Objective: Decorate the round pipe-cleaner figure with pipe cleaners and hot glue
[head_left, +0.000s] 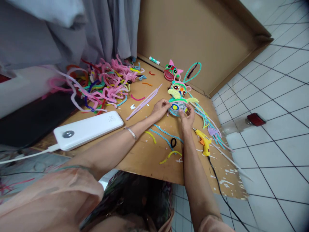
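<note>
A colourful pipe-cleaner figure [179,93] with big eyes, yellow-green arms and a round blue and yellow belly lies on a flat cardboard sheet [154,151]. My left hand [160,109] pinches the left edge of its round body, fingers closed on it. From the right, my right hand [187,117] grips the lower edge of the same body with closed fingers. A silver bangle sits on my left wrist. A second pipe-cleaner head [171,71], pink-eared and red-mouthed, lies just beyond the figure.
A yellow glue gun [204,141] with a black cord lies right of my right wrist. A heap of loose pipe cleaners [101,83] fills the back left. A white power bank [89,129] sits at the left. A glue stick [154,60] lies by the raised cardboard wall. White floor tiles lie to the right.
</note>
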`<state>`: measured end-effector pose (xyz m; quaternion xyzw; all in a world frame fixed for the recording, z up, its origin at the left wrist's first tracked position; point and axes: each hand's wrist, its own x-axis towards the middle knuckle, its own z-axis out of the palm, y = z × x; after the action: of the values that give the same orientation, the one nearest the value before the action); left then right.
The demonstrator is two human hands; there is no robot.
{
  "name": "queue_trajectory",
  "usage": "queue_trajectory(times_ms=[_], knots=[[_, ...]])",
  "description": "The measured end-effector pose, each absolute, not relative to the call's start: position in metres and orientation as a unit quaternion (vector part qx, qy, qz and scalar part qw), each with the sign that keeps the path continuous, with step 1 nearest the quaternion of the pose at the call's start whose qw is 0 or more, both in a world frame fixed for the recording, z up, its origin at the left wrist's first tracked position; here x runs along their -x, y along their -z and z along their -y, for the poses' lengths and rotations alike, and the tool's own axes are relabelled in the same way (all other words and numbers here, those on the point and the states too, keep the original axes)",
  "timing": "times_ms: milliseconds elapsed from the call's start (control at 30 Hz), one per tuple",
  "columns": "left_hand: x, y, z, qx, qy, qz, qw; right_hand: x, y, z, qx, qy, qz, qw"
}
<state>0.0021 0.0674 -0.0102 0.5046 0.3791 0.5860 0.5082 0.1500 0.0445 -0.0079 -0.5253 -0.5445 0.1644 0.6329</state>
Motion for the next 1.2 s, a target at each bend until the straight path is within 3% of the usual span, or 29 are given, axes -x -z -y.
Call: queue_trajectory(times_ms=[433,733,933,1200], knots=[[-0.001,0.007,-0.062,-0.540,-0.560,-0.340,0.528,-0.148,0.006,-0.043,0.543,-0.163,0.512,0.646],[-0.003,0.009,-0.062,-0.572,-0.557,-0.387,0.461,-0.141,0.000,-0.037,0.587,-0.115,0.507,0.621],[-0.003,0.006,-0.058,-0.606,-0.591,-0.409,0.342,-0.143,-0.002,-0.037,0.610,-0.079,0.511,0.600],[-0.006,0.007,-0.058,-0.625,-0.597,-0.378,0.333,-0.140,-0.005,-0.034,0.608,-0.088,0.520,0.594]])
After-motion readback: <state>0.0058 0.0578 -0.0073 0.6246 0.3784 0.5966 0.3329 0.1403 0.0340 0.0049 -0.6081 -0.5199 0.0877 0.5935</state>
